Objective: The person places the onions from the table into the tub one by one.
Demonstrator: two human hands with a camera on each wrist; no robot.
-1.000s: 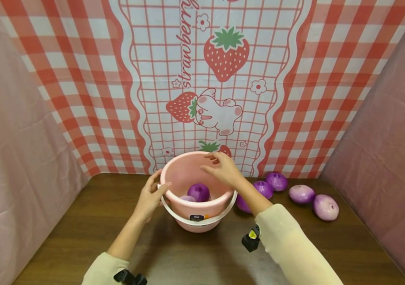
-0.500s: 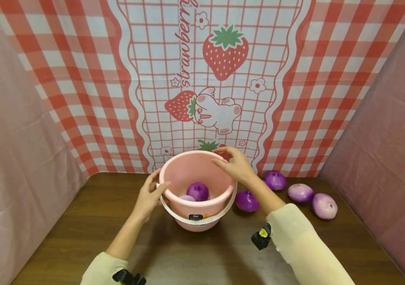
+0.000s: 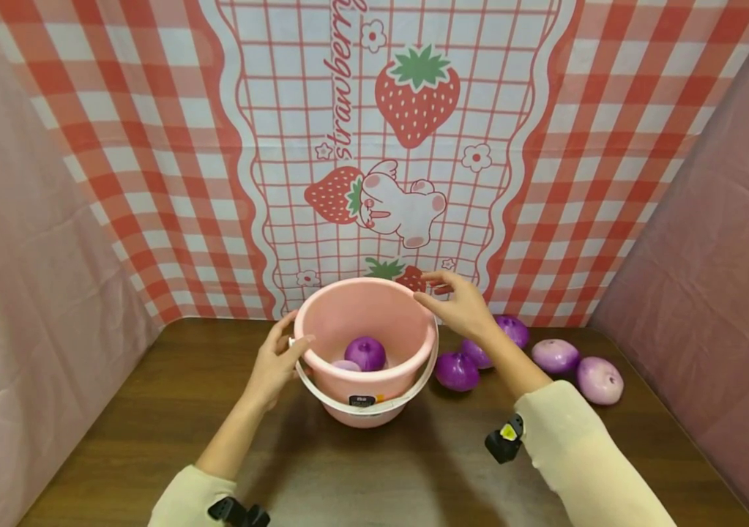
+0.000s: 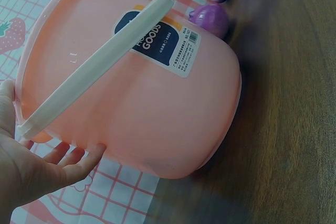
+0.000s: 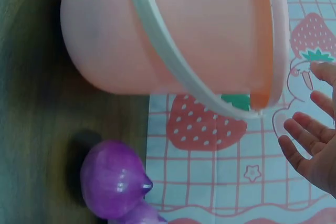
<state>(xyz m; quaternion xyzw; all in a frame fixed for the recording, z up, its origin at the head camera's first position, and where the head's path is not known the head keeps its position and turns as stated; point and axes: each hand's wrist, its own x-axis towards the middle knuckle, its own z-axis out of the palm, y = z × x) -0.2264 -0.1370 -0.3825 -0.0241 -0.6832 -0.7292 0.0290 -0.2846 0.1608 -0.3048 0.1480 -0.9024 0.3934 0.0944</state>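
A pink plastic bucket (image 3: 348, 311) stands on the table with its white handle (image 3: 369, 412) hanging down in front. Inside it lie a dark purple onion (image 3: 366, 353) and a paler onion (image 3: 346, 365) partly hidden by the rim. My left hand (image 3: 273, 366) holds the bucket's left side, thumb over the rim and fingers along the outer wall; the left wrist view shows those fingers (image 4: 86, 160) against the wall. By the right rim is my right hand (image 3: 463, 307), its fingers spread with nothing between them, beside the bucket in the right wrist view.
Right of the bucket, a purple onion (image 3: 457, 372) lies close by, with others behind it, one at the back (image 3: 512, 331). Two pale onions (image 3: 556, 356) lie farther right on the wooden table (image 3: 216, 410). A strawberry-print cloth (image 3: 416, 212) hangs behind.
My right hand has moved out from over the bucket's mouth to the right, past its rim. My left hand keeps its hold on the bucket, which stays in place.
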